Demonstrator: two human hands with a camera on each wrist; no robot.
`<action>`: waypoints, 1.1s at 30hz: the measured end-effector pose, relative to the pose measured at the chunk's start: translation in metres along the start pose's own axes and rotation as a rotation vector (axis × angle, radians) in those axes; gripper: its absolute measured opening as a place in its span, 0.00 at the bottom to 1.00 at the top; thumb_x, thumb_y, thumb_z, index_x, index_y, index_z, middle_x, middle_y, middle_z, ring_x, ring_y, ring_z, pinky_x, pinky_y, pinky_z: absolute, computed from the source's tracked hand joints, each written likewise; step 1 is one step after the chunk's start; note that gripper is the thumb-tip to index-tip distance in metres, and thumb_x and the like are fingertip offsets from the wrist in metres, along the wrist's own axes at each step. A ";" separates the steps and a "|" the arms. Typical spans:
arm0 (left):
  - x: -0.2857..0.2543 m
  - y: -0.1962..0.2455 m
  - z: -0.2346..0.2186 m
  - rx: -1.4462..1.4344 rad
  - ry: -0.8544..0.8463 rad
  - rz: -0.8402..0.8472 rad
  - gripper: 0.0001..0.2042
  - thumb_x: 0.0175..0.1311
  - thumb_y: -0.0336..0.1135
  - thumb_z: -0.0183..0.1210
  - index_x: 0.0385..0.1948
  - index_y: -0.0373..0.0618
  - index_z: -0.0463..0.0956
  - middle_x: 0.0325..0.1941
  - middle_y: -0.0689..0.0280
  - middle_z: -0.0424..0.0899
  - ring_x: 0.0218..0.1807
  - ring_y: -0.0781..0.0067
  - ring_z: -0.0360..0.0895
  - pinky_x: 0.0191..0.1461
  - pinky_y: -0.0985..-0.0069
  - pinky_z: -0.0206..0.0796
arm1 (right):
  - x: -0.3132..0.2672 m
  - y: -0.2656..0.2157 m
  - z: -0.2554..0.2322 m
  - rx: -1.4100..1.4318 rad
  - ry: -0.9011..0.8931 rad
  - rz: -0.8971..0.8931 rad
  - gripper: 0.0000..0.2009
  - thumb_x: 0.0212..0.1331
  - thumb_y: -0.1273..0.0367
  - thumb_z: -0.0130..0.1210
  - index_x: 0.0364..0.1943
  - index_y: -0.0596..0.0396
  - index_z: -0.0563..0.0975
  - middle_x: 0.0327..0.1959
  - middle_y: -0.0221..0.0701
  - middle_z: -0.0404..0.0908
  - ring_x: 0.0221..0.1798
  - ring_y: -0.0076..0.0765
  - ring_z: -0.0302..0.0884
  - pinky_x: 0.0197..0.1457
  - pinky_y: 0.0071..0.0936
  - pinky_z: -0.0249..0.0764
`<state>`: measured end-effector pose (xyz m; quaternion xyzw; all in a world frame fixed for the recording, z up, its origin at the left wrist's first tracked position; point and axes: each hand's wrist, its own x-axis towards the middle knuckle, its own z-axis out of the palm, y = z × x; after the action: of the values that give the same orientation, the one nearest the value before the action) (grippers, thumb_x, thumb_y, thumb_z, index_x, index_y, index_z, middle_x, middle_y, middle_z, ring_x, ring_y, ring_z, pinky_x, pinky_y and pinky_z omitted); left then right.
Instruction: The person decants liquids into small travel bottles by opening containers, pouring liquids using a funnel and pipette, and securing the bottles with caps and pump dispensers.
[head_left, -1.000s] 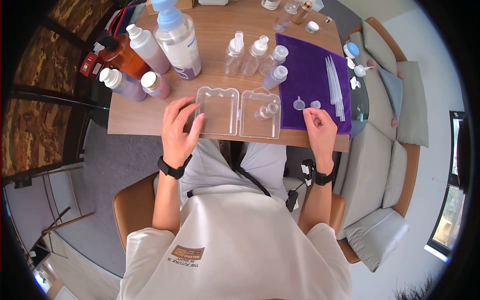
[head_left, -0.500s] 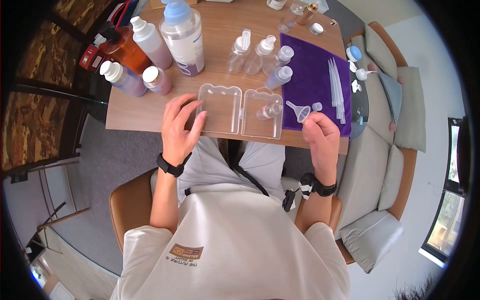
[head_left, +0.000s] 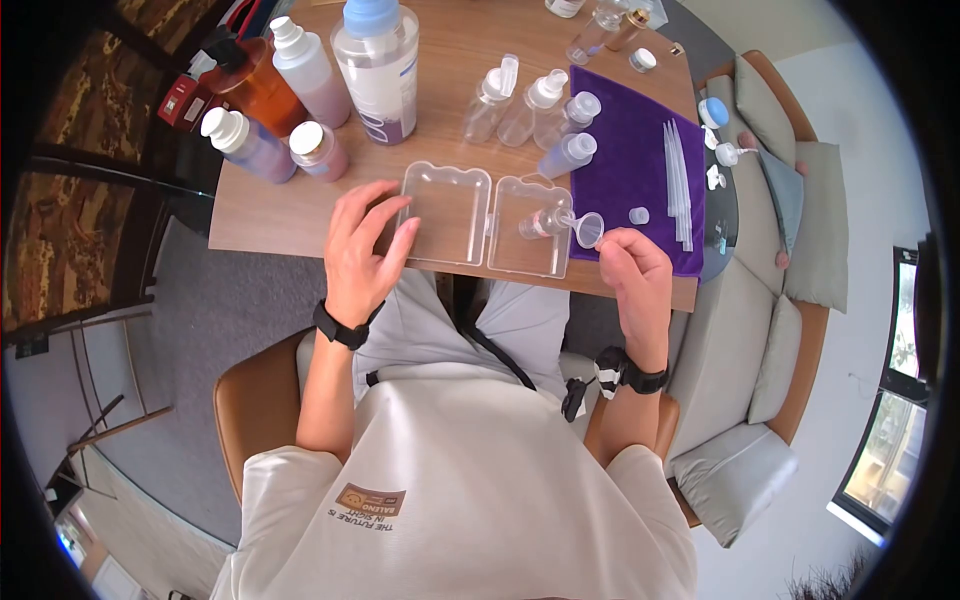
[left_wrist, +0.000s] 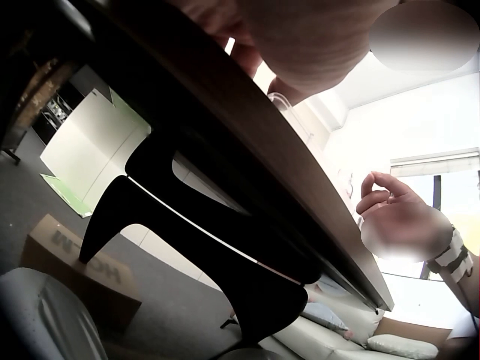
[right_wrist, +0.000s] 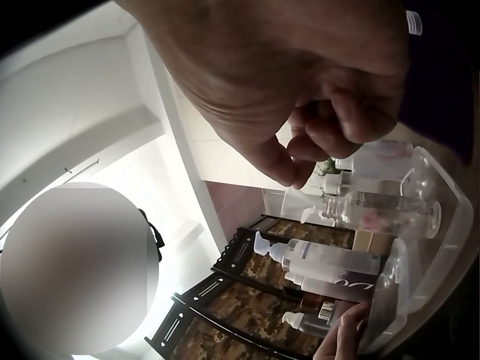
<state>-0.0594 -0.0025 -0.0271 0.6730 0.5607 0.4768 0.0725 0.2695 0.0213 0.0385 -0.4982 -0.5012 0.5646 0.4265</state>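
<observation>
My right hand (head_left: 640, 280) pinches a small clear funnel (head_left: 589, 230) by its wide rim. The funnel's spout points left, right at the mouth of a small clear bottle (head_left: 543, 223). That bottle stands in the right half of an opened clear plastic case (head_left: 450, 262). In the right wrist view, thumb and finger meet just above the pale funnel (right_wrist: 296, 202), beside the bottle (right_wrist: 390, 216) with pinkish marks. My left hand (head_left: 365, 240) lies at the case's left edge, its fingers relaxed and spread, holding nothing.
A purple towel (head_left: 625, 150) to the right bears a small cap (head_left: 639, 215) and several plastic pipettes (head_left: 677, 185). Clear travel bottles (head_left: 520, 110) stand behind the case. Larger bottles, including a pump bottle (head_left: 375, 80), stand back left. The table's front edge (head_left: 300, 252) runs close by.
My right hand has picked the funnel up off the towel, turned it and carried it left to the bottle's mouth. The left hand has stayed at the case's edge.
</observation>
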 end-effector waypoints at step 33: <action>0.029 -0.009 -0.044 -0.022 0.110 -0.398 0.38 0.68 0.33 0.70 0.77 0.37 0.58 0.24 0.64 0.79 0.25 0.75 0.75 0.34 0.74 0.70 | 0.016 0.080 -0.025 0.121 0.079 -0.320 0.14 0.80 0.69 0.51 0.35 0.66 0.77 0.28 0.22 0.63 0.26 0.14 0.54 0.29 0.20 0.49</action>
<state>-0.1003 0.0056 0.0074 0.5212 0.6804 0.4953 0.1417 0.2935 0.0297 -0.0425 -0.4073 -0.5220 0.4986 0.5596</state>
